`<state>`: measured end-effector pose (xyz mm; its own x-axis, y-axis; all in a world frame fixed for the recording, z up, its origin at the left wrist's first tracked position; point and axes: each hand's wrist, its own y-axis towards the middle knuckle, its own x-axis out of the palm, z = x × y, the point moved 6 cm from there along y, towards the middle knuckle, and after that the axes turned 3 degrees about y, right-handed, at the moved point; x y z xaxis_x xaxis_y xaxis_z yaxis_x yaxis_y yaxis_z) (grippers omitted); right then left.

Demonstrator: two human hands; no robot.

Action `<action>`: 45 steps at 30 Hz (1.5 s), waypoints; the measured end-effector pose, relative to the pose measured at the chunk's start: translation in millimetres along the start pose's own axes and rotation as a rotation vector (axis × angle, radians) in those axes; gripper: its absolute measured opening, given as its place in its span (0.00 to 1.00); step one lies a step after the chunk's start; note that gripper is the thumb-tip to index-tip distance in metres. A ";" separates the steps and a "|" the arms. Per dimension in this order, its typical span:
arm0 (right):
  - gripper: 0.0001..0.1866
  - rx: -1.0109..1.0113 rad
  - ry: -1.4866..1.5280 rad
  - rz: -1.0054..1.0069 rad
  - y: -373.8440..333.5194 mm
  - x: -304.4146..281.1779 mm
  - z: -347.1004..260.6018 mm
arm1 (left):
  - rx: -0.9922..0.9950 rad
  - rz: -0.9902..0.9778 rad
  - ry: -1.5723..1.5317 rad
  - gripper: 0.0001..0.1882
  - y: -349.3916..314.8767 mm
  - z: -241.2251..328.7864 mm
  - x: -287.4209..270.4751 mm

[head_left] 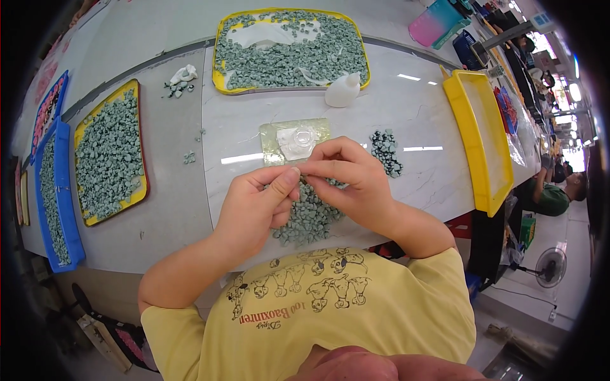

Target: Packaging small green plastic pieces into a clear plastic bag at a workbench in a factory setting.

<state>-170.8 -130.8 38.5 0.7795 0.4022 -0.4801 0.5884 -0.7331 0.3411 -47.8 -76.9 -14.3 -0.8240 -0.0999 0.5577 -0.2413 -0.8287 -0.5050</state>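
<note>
My left hand (251,206) and my right hand (359,181) meet at the fingertips over the table. Each has thumb and forefinger pinched together; what sits between them is too small or hidden to make out. Below and partly behind them lies a heap of small grey-green pieces (305,222). Just beyond my fingers, a shiny greenish sheet (273,155) carries a crumpled white cloth (293,149) and a small clear round dish (305,134). To the right of my right hand is a smaller cluster of dark-edged green pieces (386,152).
A yellow tray (220,79) full of green pieces stands at the far side, beside a white squeeze bottle (343,91). Another filled yellow tray (143,166) and a blue bin (65,190) are left. A yellow bin (480,143) borders the right edge. A co-worker (553,193) is farther right.
</note>
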 end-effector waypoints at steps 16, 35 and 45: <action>0.14 -0.037 -0.040 0.047 -1.5 0.6 -6.5 | 0.011 0.015 0.047 0.13 -3.4 1.9 -3.0; 0.11 -0.135 -0.588 -0.122 8.5 -18.2 22.8 | 0.081 0.033 -0.096 0.10 3.3 18.8 -7.7; 0.13 -0.039 -0.725 -0.321 1.1 -3.2 32.7 | 0.091 0.014 -0.182 0.09 8.9 15.4 -14.6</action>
<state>-179.6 -150.9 14.0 0.2443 0.1230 -0.9619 0.7781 -0.6168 0.1188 -30.0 -91.3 -16.8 -0.7188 -0.2024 0.6651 -0.1768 -0.8720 -0.4565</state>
